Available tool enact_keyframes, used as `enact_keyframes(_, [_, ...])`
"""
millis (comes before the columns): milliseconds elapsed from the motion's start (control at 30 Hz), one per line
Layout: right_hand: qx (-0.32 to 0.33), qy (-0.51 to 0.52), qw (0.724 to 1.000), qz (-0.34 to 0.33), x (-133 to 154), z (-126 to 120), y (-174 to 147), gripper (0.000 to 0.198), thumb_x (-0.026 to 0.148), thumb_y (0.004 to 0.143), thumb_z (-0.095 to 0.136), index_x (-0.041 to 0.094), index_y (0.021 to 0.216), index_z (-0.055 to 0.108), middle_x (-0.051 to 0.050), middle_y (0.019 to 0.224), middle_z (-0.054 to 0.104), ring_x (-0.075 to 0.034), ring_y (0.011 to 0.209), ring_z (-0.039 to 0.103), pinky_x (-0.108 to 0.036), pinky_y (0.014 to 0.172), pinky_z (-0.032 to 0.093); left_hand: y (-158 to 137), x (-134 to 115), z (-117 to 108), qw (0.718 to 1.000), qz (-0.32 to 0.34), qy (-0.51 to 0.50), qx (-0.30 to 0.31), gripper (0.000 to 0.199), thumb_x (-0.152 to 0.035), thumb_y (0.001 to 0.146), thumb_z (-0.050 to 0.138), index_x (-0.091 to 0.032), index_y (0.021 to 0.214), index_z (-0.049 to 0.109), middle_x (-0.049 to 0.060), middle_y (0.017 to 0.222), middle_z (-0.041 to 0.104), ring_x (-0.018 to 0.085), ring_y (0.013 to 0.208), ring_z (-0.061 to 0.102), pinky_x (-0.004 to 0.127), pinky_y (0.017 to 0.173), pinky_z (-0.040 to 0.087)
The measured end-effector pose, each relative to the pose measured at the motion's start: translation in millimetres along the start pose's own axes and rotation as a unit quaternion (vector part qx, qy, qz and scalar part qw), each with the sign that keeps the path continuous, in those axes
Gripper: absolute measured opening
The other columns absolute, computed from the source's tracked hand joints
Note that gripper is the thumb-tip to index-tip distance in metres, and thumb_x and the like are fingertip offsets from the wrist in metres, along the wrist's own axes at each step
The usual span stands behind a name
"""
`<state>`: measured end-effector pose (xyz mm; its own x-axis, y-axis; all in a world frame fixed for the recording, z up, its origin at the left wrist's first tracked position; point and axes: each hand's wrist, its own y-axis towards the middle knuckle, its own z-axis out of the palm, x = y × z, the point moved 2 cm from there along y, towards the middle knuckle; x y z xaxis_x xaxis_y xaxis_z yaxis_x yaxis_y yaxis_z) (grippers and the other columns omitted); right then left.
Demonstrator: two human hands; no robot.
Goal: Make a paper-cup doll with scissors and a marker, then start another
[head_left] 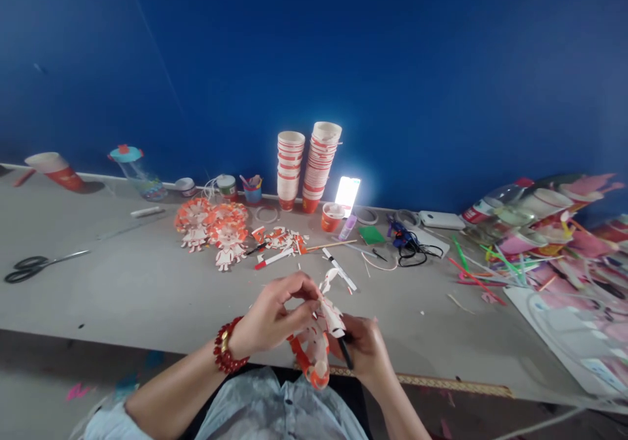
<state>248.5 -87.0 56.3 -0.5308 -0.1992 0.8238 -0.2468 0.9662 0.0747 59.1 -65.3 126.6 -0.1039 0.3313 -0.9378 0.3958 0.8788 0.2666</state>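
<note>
Paper cutout [331, 317] held above the near edge of the bench [147, 296].
Left hand [277, 312] pinches the cutout; right hand [367, 347] holds a black object [345, 352], its contact with the cutout undetermined. Similar cutouts [228, 234] lie left; cup stacks [318, 169] stand far.

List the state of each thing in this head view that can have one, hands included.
Left hand: fingers pinched on the paper cutout
Right hand: gripping a dark slim object
Paper cutout: held, partly curled
Phone: propped up, screen lit
Scissors: lying flat, blades look shut
Left cup stack: nested, upright
Right cup stack: nested, upright
Single cup: upright
Clear jar: lid on
Red-ended marker: lying, looks capped
</note>
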Motion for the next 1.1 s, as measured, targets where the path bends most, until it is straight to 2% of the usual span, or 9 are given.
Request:
enact_keyframes(100, [0.001, -0.047, 0.999, -0.013, 3.2, -3.2, 0.8, 0.025, 0.029, 0.07, 0.053, 0.019, 0.051, 0.041, 0.005, 0.049, 0.031, -0.009, 0.048, 0.026, -0.021, 0.044, 0.021, -0.4, 0.6, -2.1, 1.0, -0.007, -0.002, 0.02, 0.008, -0.021, 0.09, 0.052, -0.016, 0.09, 0.059, 0.004, 0.081, 0.065, 0.014, 0.07, 0.061, 0.021, 0.064, 0.048])
enact_keyframes(300, [-0.046, -0.102, 0.992, -0.064, 4.7, -9.0, -0.5, 0.034, 0.036, 0.078, 0.053, 0.019, 0.05, 0.043, 0.005, 0.045, 0.036, -0.009, 0.042, 0.03, -0.02, 0.041, 0.023, 0.2, -0.2, -11.5, 0.999, 0.01, 0.005, 0.049, 0.009, -0.022, 0.09, 0.052, -0.017, 0.092, 0.059, 0.006, 0.085, 0.066, 0.015, 0.075, 0.064, 0.023, 0.066, 0.051])
enact_keyframes(400, [-0.077, -0.113, 0.987, -0.082, 5.8, -10.4, -3.5, 0.032, 0.034, 0.081, 0.053, 0.019, 0.053, 0.047, 0.003, 0.046, 0.044, -0.009, 0.041, 0.037, -0.021, 0.043, 0.027, 2.4, -2.8, -14.6, 0.997, -0.01, -0.004, 0.072, 0.011, -0.023, 0.092, 0.05, -0.017, 0.093, 0.059, 0.005, 0.081, 0.067, 0.014, 0.066, 0.066, 0.023, 0.061, 0.051])
enact_keyframes(500, [-0.088, -0.122, 0.984, -0.091, 6.8, -11.4, -5.5, 0.031, 0.033, 0.082, 0.055, 0.019, 0.055, 0.047, 0.003, 0.047, 0.044, -0.009, 0.041, 0.036, -0.021, 0.043, 0.027, 6.1, -5.8, -16.1, 0.996, -0.018, 0.004, 0.083, 0.015, -0.027, 0.093, 0.051, -0.016, 0.091, 0.061, 0.003, 0.073, 0.067, 0.012, 0.058, 0.065, 0.021, 0.055, 0.049])
enact_keyframes(600, [-0.039, -0.092, 0.993, -0.059, 3.6, -9.5, -6.1, 0.035, 0.037, 0.082, 0.057, 0.019, 0.055, 0.043, 0.005, 0.049, 0.036, -0.009, 0.044, 0.03, -0.022, 0.044, 0.023, 10.1, -8.5, -17.3, 0.996, -0.005, 0.03, 0.079, 0.018, -0.03, 0.092, 0.053, -0.016, 0.086, 0.064, 0.003, 0.07, 0.067, 0.012, 0.058, 0.063, 0.021, 0.054, 0.048])
enact_keyframes(700, [0.045, -0.014, 0.999, 0.006, -1.0, -4.8, -7.0, 0.044, 0.048, 0.081, 0.059, 0.02, 0.056, 0.036, 0.006, 0.054, 0.028, -0.009, 0.05, 0.023, -0.023, 0.045, 0.018, 12.4, -11.0, -17.9, 0.995, 0.021, 0.047, 0.081, 0.02, -0.03, 0.092, 0.052, -0.017, 0.084, 0.066, 0.004, 0.071, 0.067, 0.014, 0.063, 0.064, 0.023, 0.058, 0.049])
enact_keyframes(767, [0.074, 0.039, 0.996, 0.034, -0.9, -2.5, -7.7, 0.047, 0.053, 0.078, 0.061, 0.02, 0.057, 0.035, 0.005, 0.055, 0.027, -0.009, 0.051, 0.022, -0.023, 0.046, 0.018, 12.8, -12.9, -17.7, 0.994, 0.044, 0.062, 0.084, 0.02, -0.028, 0.092, 0.052, -0.018, 0.085, 0.067, 0.004, 0.073, 0.067, 0.015, 0.066, 0.064, 0.025, 0.061, 0.049])
enact_keyframes(900, [0.081, 0.089, 0.992, 0.037, 4.5, -2.1, -7.7, 0.048, 0.057, 0.074, 0.064, 0.02, 0.057, 0.038, 0.005, 0.053, 0.03, -0.009, 0.05, 0.024, -0.023, 0.046, 0.019, 12.2, -15.4, -15.7, 0.988, 0.071, 0.112, 0.077, 0.013, -0.021, 0.089, 0.054, -0.019, 0.087, 0.067, 0.003, 0.076, 0.068, 0.014, 0.068, 0.061, 0.025, 0.067, 0.047])
enact_keyframes(1100, [0.075, 0.101, 0.992, 0.015, 6.8, -3.7, -6.7, 0.043, 0.05, 0.074, 0.065, 0.019, 0.057, 0.042, 0.005, 0.053, 0.033, -0.009, 0.05, 0.026, -0.024, 0.047, 0.021, 12.5, -16.4, -13.5, 0.985, 0.073, 0.136, 0.071, 0.012, -0.019, 0.088, 0.057, -0.02, 0.087, 0.068, 0.003, 0.077, 0.069, 0.015, 0.071, 0.061, 0.023, 0.067, 0.046])
